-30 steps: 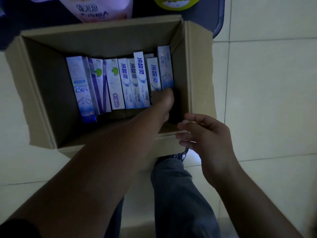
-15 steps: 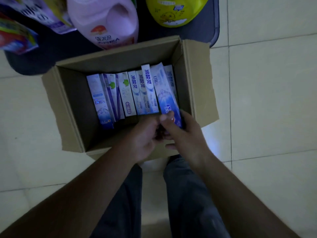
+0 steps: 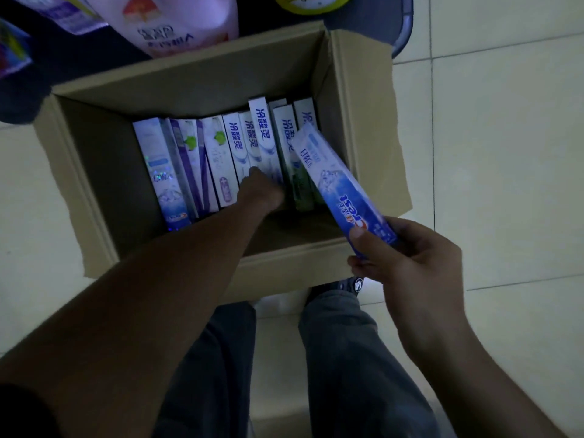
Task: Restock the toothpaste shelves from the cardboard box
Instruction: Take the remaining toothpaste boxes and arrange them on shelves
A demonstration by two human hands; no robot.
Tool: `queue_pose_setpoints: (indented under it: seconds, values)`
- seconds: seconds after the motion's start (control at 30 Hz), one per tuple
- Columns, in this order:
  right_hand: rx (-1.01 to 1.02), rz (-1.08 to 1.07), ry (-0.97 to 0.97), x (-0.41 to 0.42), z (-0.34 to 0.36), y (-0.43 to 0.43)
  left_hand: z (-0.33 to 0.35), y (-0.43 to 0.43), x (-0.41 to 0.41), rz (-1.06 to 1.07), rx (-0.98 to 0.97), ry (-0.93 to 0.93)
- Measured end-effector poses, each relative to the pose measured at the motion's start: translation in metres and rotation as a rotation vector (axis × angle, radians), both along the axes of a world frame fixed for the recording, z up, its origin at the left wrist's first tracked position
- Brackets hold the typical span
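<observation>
Our right hand (image 3: 407, 257) pinches the near end of a blue toothpaste carton (image 3: 335, 181), thumb on top and fingers curled beneath, holding it tilted above the right side of the cardboard box (image 3: 363, 121). Our left hand (image 3: 262, 188) reaches inside the box onto the near ends of the row of cartons (image 3: 234, 147) packed there, though we cannot tell whether its fingers grip one. We judge these cartons light, stiff and slightly slick (thin card dents at corners), so we would take each across its narrow faces near one end.

cartons (image 3: 234, 153) in box (image 3: 196, 83), bottle (image 3: 177, 23) behind box
</observation>
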State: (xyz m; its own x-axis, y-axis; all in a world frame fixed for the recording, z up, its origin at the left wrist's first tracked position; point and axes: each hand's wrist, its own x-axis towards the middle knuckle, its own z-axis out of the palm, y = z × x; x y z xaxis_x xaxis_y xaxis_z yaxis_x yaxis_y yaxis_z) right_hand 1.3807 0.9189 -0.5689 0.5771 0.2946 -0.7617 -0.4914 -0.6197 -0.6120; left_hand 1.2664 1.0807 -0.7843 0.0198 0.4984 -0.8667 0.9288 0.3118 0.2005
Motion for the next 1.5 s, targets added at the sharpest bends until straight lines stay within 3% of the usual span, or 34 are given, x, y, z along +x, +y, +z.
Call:
queue_pose_setpoints:
  seconds: [0.23,0.4,0.5,0.6,0.73,0.93,1.1,1.17,1.3,1.5]
  values:
    - [0.023,0.054,-0.001,0.006,0.002,-0.013,-0.033,-0.005,-0.004,0.081,0.074,0.002]
    - [0.046,0.067,-0.008,0.011,0.021,-0.001,0.017,0.005,-0.043,-0.06,0.196,0.07]
    - [0.112,0.111,-0.004,0.018,0.057,0.015,0.091,0.019,-0.083,-0.192,0.385,0.061]
    - [0.2,0.207,-0.01,0.023,0.119,0.04,0.188,0.033,-0.132,-0.193,0.558,-0.112]
    - [0.342,0.232,0.01,0.026,0.227,0.081,0.341,0.052,-0.173,-0.006,0.664,-0.39]
    - [0.589,0.236,-0.002,0.013,0.407,0.138,0.558,0.089,-0.199,0.24,0.859,-0.631]
    - [0.762,0.282,-0.014,-0.025,0.534,0.171,0.705,0.133,-0.219,0.53,1.005,-0.894]
    - [0.812,0.282,-0.025,-0.041,0.572,0.181,0.754,0.147,-0.23,0.555,1.088,-0.996]
    - [0.915,0.341,-0.106,-0.069,0.639,0.2,0.839,0.168,-0.251,0.427,1.103,-1.05]
    - [1.035,0.488,-0.336,-0.113,0.73,0.234,0.948,0.173,-0.263,-0.122,0.958,-0.779]
